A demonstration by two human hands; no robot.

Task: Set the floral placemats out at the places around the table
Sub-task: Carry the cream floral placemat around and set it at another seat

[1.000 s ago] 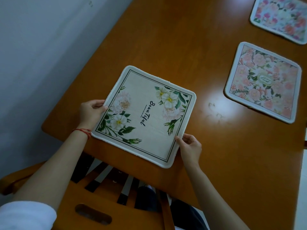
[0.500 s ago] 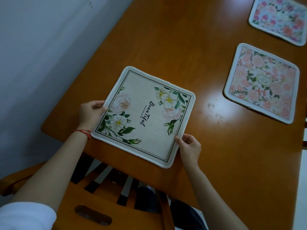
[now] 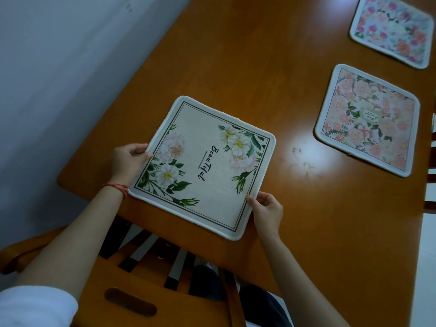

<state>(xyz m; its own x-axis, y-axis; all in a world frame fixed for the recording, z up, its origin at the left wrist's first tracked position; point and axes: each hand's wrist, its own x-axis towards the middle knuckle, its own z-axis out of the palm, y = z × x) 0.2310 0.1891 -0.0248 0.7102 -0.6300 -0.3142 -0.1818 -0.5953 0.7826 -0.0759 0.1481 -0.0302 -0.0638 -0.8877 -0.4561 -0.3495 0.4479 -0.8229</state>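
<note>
Three floral placemats on table (image 3: 295, 55): cream placemat (image 3: 203, 166) pinched by left hand (image 3: 127, 159) and right hand (image 3: 267, 212); pink placemat (image 3: 368, 119) at 2 o'clock; pale placemat (image 3: 394, 29) at 1 o'clock.

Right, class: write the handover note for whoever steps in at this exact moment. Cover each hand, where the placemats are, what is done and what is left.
Left hand: grips the left edge of the cream placemat.
Right hand: pinches its near right corner.
The cream placemat lies at the near place, above the chair, set askew to the table edge.
Done: the pink placemat and the far placemat lie flat along the right side.
Left: probably square up the cream one and let go; any further places are out of view.
</note>
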